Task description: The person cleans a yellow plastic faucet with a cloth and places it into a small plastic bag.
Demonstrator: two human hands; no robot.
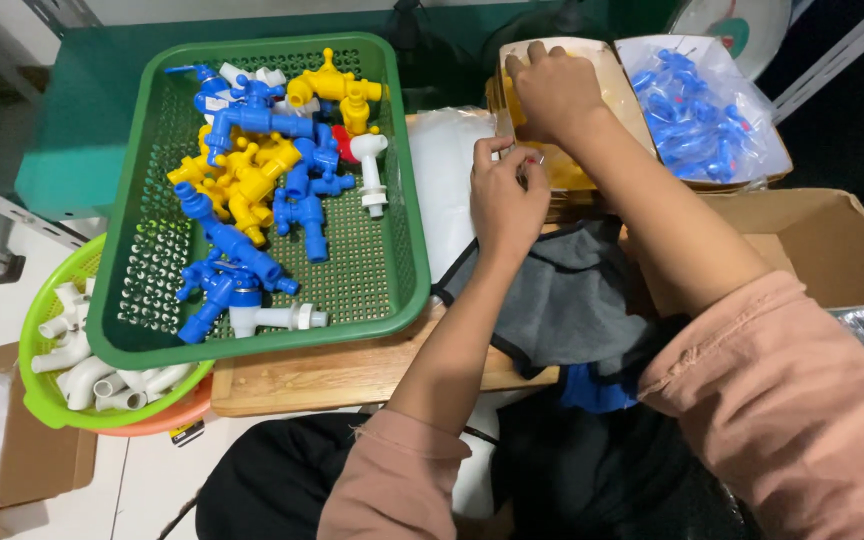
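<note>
My right hand (552,90) reaches into a clear plastic bag of yellow parts (564,165) inside a cardboard box, its fingers curled down among them; what they hold is hidden. Just below it my left hand (502,205) pinches the near edge of that bag, fingers closed on the plastic. A green mesh tray (392,300) to the left holds several blue, yellow and white plastic taps. The tray rests on a wooden board (332,380).
A box lined with a bag of blue parts (697,110) stands at the far right. An open brown cardboard box (822,250) lies right of my arm. A lime basket (47,400) of white pipe elbows sits at lower left. Grey cloth (572,300) covers the board's right end.
</note>
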